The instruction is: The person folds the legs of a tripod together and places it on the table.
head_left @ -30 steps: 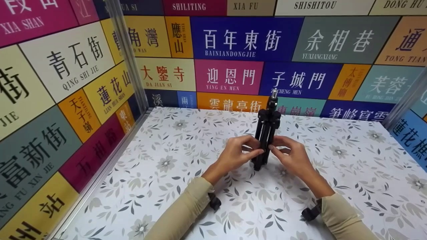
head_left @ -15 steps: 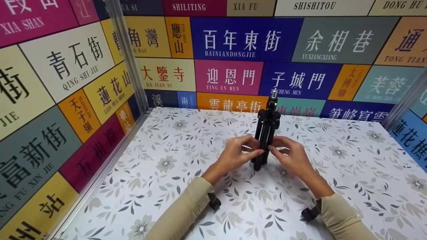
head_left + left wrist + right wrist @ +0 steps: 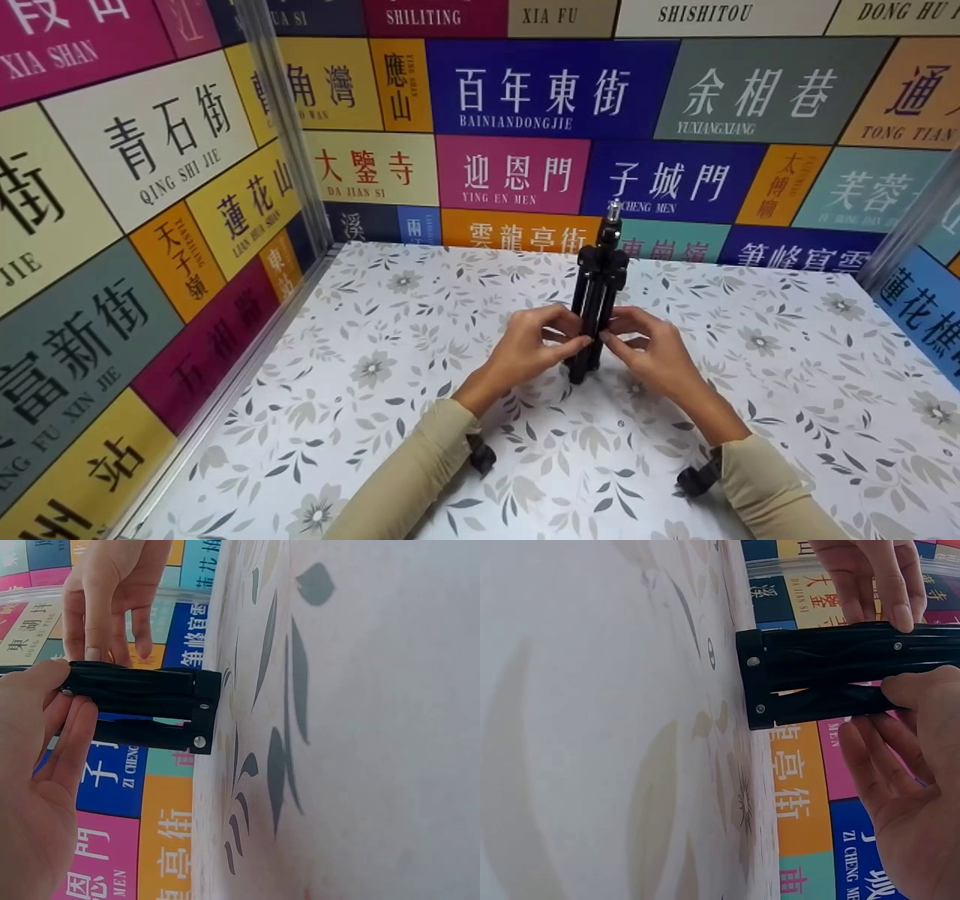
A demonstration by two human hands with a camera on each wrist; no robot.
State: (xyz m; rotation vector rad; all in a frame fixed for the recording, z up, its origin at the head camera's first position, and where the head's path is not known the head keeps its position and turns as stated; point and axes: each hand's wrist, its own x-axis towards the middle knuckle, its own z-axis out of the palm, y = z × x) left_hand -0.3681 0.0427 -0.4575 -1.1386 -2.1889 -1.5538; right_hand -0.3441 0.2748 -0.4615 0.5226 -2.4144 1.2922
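A small black tripod (image 3: 594, 296) with folded legs stands upright on the table, a silver screw tip at its top. From the left, my left hand (image 3: 534, 341) pinches its lower legs between thumb and fingers. My right hand (image 3: 654, 349) pinches the same stretch from the right. In the left wrist view the tripod's foot end (image 3: 202, 712) meets the tabletop, with the left thumb and fingers on the legs. The right wrist view shows the right thumb pressed on a leg (image 3: 832, 701) and the fingers bent behind it.
A white cloth with grey leaves and flowers covers the table (image 3: 360, 435). Colourful sign panels (image 3: 555, 90) form the back and side walls, with a clear corner strip (image 3: 289, 127) at the left. Black wrist mounts (image 3: 482, 455) sit below both sleeves.
The view has shifted very slightly. Both hands keep their hold on the tripod, which stays standing in the same place.
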